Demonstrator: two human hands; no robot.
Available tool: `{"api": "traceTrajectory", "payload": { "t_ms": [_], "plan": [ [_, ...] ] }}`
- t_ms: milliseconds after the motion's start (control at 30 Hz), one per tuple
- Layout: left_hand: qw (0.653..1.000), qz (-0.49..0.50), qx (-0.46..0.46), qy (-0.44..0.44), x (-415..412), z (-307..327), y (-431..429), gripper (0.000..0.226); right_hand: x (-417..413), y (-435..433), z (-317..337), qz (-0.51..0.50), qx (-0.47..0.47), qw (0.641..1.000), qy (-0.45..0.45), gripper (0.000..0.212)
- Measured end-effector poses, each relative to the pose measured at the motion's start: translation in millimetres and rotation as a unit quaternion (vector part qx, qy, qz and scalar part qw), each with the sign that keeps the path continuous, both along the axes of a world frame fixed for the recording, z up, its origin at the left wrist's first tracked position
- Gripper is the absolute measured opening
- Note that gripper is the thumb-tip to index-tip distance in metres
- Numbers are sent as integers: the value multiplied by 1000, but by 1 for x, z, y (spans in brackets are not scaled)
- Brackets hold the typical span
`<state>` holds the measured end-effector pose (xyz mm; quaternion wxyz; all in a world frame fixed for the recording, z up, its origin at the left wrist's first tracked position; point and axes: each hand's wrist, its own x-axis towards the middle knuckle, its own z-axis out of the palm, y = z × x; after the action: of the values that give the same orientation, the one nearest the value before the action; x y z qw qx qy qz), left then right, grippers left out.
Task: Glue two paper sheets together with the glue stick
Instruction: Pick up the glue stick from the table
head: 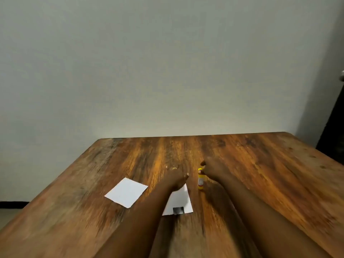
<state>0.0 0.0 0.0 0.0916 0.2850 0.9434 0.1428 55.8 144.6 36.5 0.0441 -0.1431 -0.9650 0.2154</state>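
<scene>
Currently your right hand (pixel 212 169) pinches the light, tippy glue stick (pixel 201 178) near its cap, left hand (pixel 176 180) flat on flimsy sheet (pixel 179 202); grip the barrel.

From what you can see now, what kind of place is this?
Probably a plain indoor room, maybe a home or small office. A wooden table stands against a bare grey wall, and only two paper sheets and a glue stick lie on it.
</scene>
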Motion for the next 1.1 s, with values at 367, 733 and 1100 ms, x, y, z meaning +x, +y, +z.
{"api": "traceTrajectory", "payload": {
  "t_ms": [367, 733, 1100],
  "plan": [
    [989, -7, 121, -83, 30, -24, 41, 36, 2, 6, -33, -7, 2, 998, 66, 32],
    [946, 57, 316, -46, 31, -24, 45, 31, -8, 14, -15, -33, -94, 989, 113, 27],
    [955, -4, 295, -41, 29, 3, 26, 24, 6, 15, 13, 71, -126, 981, 126, 19]
  ]
}}
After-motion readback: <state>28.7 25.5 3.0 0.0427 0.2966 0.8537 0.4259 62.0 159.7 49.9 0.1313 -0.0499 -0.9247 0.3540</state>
